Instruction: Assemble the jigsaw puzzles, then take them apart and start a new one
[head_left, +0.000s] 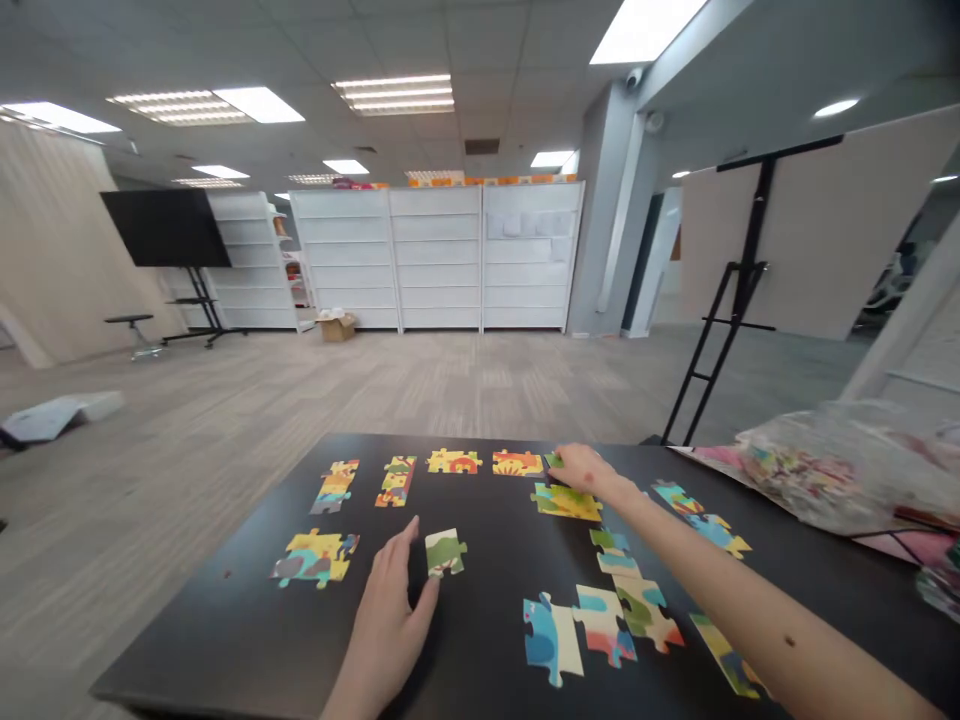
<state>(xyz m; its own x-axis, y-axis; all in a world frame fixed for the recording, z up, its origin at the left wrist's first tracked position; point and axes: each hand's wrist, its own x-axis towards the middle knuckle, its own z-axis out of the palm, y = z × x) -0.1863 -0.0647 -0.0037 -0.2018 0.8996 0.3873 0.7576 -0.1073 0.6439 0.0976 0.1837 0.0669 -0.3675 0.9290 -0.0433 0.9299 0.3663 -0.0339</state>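
My left hand [394,600] rests on the dark table, fingers stretched out and thumb apart, holding nothing. Just right of its thumb lies a single green and cream puzzle piece [445,552]. At the far side of the table, the fingers of my right hand [583,468] are closed down on a small green puzzle piece [553,460], mostly covered by the hand. Directly below it are joined yellow-green pieces [568,502]. To its left is an orange and yellow pair [517,464]. My right forearm passes over part of a yellow-green puzzle piece [726,655] near the front.
Small joined groups lie around the black table [247,610], including a yellow and blue cluster [316,557] at left and a blue and cream chain [553,637] at front right. Clear plastic bags [832,470] sit at the right edge. A black stand [739,290] rises behind.
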